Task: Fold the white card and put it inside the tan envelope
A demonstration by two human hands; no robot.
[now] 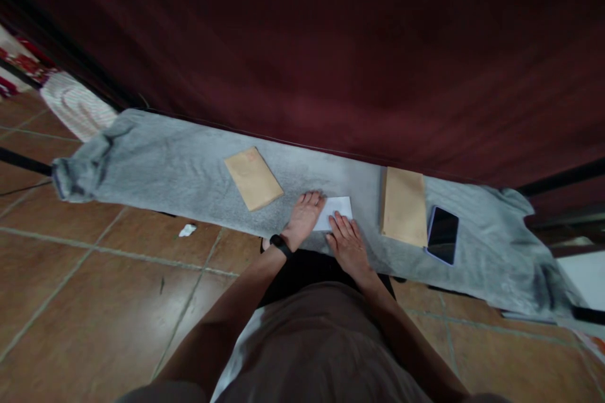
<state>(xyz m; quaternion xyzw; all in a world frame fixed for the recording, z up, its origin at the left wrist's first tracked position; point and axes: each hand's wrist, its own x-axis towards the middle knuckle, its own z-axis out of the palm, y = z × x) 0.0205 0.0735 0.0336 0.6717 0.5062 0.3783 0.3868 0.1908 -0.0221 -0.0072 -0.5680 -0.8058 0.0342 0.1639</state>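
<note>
A white sheet of paper (341, 204), small and perhaps folded, lies on the grey cloth (179, 164) in front of me. My left hand (306, 217), with a black band at the wrist, lies flat over the paper's left edge, fingers stretched out. On the paper's lower right part rests my right hand (348, 244), palm down, its fingers straight and slightly apart. Neither hand grips anything. To the left, a brown envelope (254, 178) lies at a slant. Farther right is a neat stack of brown envelopes (404, 206).
A phone (443, 235) with a purple edge lies beside the envelope stack. A dark red panel (321, 63) rises along the cloth's far side. On the tiled floor (118, 289) lies a crumpled white scrap (188, 230). A striped cloth (78, 104) hangs at far left.
</note>
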